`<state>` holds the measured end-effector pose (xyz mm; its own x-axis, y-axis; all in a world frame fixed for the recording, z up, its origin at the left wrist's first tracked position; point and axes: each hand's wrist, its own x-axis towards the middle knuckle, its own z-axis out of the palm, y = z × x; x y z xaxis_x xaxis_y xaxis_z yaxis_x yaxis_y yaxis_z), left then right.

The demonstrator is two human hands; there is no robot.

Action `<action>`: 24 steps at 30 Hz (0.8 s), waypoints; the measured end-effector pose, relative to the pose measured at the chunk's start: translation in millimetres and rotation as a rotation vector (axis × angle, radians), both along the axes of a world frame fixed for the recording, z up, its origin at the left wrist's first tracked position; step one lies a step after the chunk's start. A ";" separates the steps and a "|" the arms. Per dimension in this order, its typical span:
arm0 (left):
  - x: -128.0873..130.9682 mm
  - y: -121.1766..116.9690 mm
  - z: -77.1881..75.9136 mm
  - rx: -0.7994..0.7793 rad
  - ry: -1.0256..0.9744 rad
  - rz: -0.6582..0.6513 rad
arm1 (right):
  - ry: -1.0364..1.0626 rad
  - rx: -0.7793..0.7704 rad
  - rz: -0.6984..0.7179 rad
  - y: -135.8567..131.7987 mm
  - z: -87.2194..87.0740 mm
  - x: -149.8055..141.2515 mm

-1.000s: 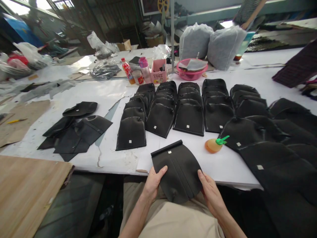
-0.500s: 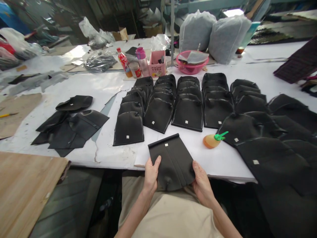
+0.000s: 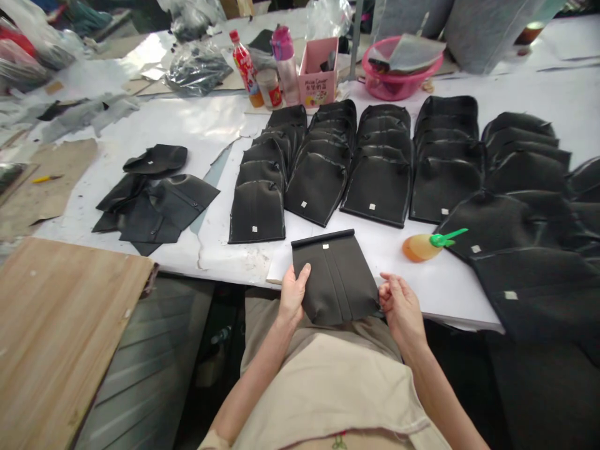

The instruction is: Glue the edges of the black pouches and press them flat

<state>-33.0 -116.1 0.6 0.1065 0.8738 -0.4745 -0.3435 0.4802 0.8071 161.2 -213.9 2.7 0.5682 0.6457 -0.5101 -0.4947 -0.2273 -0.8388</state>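
A black fabric piece (image 3: 337,275) with a rolled top edge and a small white tag lies at the near edge of the white table (image 3: 412,275), its lower end folded under. My left hand (image 3: 293,297) grips its left side, thumb on top. My right hand (image 3: 400,306) pinches its lower right corner with curled fingers. Just beyond it lie rows of several overlapping black fabric pieces (image 3: 375,162), each with a white tag.
An orange squeeze bottle with a green nozzle (image 3: 429,245) lies right of the piece. A loose pile of black pieces (image 3: 154,200) sits to the left, more (image 3: 529,262) to the right. Bottles (image 3: 244,59), a pink box (image 3: 319,74) and a pink basin (image 3: 398,69) stand behind. A wooden board (image 3: 60,325) is at near left.
The rounded lower end of the piece has been folded under, so it looks shorter. Both hands have drawn closer to the table edge. The view has tilted down.
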 end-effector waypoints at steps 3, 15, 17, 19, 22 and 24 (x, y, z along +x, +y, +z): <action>-1.3 1.2 -1.4 0.029 0.007 -0.063 | -0.289 -0.029 -0.059 -3.4 -7.6 28.4; -34.3 7.0 -13.4 0.272 0.851 -0.351 | -0.939 -0.219 -0.089 15.7 -42.5 110.6; -40.1 4.9 -9.2 0.367 1.150 -0.437 | -0.979 -0.289 -0.051 26.2 -45.5 116.0; -43.4 3.0 -5.2 0.486 1.352 -0.487 | -1.013 -0.330 -0.026 34.4 -48.2 119.4; -38.8 4.8 -1.4 0.757 1.439 -0.488 | -1.032 -0.331 -0.035 41.1 -50.7 119.8; -27.1 10.9 0.2 0.929 1.389 -0.508 | -1.033 -0.318 -0.040 42.4 -50.1 117.0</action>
